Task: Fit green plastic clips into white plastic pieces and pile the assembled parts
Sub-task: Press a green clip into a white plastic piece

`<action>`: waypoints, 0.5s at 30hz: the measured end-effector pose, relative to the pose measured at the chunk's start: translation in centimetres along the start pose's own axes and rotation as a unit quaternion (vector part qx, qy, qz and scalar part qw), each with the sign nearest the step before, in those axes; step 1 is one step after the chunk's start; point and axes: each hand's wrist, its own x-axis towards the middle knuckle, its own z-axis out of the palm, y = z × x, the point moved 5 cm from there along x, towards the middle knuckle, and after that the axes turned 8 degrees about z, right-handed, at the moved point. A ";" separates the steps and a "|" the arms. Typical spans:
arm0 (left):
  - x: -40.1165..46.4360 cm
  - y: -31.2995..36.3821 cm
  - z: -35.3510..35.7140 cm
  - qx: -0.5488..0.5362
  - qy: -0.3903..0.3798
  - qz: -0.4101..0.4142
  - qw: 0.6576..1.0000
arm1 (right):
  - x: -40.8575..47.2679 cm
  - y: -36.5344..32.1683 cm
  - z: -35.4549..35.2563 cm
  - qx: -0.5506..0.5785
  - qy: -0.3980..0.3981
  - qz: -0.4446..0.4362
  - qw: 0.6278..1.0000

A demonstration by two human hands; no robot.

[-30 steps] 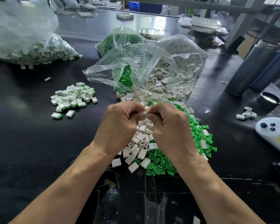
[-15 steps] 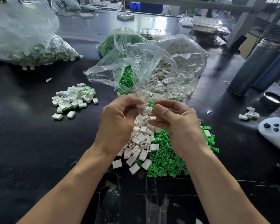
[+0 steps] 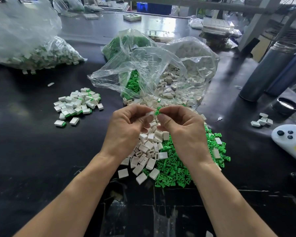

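The left hand (image 3: pixel 126 129) pinches a white piece (image 3: pixel 150 113) and the right hand (image 3: pixel 183 127) pinches a green clip (image 3: pixel 157 111), the two parts touching at the fingertips above the loose heap of white pieces (image 3: pixel 147 151) and green clips (image 3: pixel 178 173) on the black table (image 3: pixel 32 159). At ten o'clock lies the pile of assembled parts (image 3: pixel 77 104); at twelve, open clear bags (image 3: pixel 154 71) spill more parts.

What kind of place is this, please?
Probably a small factory assembly bench. Clear plastic bags spill bulk parts onto a dark worktable; loose green clips and white pieces lie heaped, with a pile of assembled parts set aside.
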 end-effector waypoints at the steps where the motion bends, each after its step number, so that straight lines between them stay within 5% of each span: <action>1: 0.0 0.0 0.0 0.002 -0.002 -0.001 1.000 | 0.0 0.0 0.0 -0.008 0.001 -0.003 1.000; 15: -0.1 0.2 0.2 -0.020 -0.011 -0.006 1.000 | 0.2 0.2 0.2 0.047 -0.033 0.035 0.998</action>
